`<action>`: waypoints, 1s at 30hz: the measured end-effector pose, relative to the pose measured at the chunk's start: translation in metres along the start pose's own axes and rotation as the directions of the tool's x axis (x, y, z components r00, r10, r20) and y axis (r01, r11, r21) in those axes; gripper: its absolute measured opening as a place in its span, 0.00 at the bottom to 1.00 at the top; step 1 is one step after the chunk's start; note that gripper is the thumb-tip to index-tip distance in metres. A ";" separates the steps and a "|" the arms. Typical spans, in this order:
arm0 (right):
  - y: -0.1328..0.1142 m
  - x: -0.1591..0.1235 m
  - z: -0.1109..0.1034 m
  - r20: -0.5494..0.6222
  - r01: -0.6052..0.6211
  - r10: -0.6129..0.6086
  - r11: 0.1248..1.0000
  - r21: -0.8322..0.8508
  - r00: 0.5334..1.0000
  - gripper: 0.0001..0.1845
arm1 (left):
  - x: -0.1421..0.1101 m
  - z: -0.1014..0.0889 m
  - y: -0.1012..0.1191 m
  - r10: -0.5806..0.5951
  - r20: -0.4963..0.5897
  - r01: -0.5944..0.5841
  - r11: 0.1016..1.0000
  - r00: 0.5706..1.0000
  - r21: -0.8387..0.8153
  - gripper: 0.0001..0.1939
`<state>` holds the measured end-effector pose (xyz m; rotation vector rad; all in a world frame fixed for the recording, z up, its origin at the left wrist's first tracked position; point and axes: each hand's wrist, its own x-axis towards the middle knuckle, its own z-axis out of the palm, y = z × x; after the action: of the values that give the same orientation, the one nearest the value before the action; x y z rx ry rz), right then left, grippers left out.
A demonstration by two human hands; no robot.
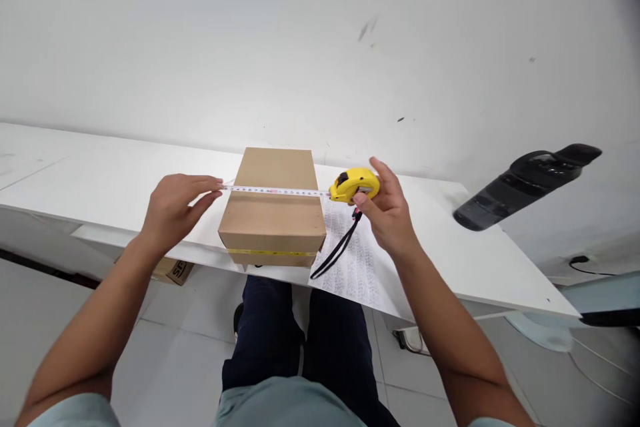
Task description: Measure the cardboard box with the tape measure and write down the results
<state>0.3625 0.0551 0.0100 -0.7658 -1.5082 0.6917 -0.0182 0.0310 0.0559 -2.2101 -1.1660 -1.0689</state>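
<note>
A brown cardboard box (273, 217) sits at the front edge of a white table (100, 180). A white measuring tape blade (277, 191) is stretched across the box's top from left to right. My left hand (175, 207) pinches the blade's free end just off the box's left side. My right hand (387, 210) grips the yellow tape measure case (354, 185) at the box's right side. A black wrist strap (337, 250) hangs from the case.
A printed sheet of paper (357, 260) lies on the table right of the box, overhanging the front edge. A dark handheld device (525, 183) stands at the table's right end. A cardboard carton (175, 270) sits under the table. My legs are below the edge.
</note>
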 end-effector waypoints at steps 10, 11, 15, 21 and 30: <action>0.005 0.012 0.010 0.160 0.314 -0.270 0.810 -0.496 0.950 0.18 | -0.032 0.012 -0.007 -0.108 0.141 0.138 0.966 0.984 -0.219 0.09; 0.001 0.017 0.011 0.198 0.364 -0.306 0.760 -0.539 0.931 0.17 | -0.031 0.012 -0.006 -0.102 0.156 0.134 0.968 0.982 -0.212 0.10; -0.015 0.035 0.001 0.544 0.589 -0.257 0.517 -0.621 0.799 0.18 | -0.030 0.009 -0.009 -0.042 0.166 0.075 0.977 0.985 -0.200 0.10; -0.036 0.040 -0.008 0.776 0.766 -0.195 0.421 -0.486 0.599 0.12 | -0.034 0.012 -0.010 0.007 0.114 0.016 0.979 0.993 -0.203 0.07; -0.029 0.027 -0.005 0.815 0.822 -0.127 0.167 -0.544 0.565 0.23 | -0.043 0.015 -0.013 0.211 0.034 -0.212 0.976 0.977 0.046 0.14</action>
<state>0.3645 0.0595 0.0496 -0.7140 -2.6766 -0.7314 -0.0375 0.0259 0.0127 -2.2576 -0.9325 -0.9140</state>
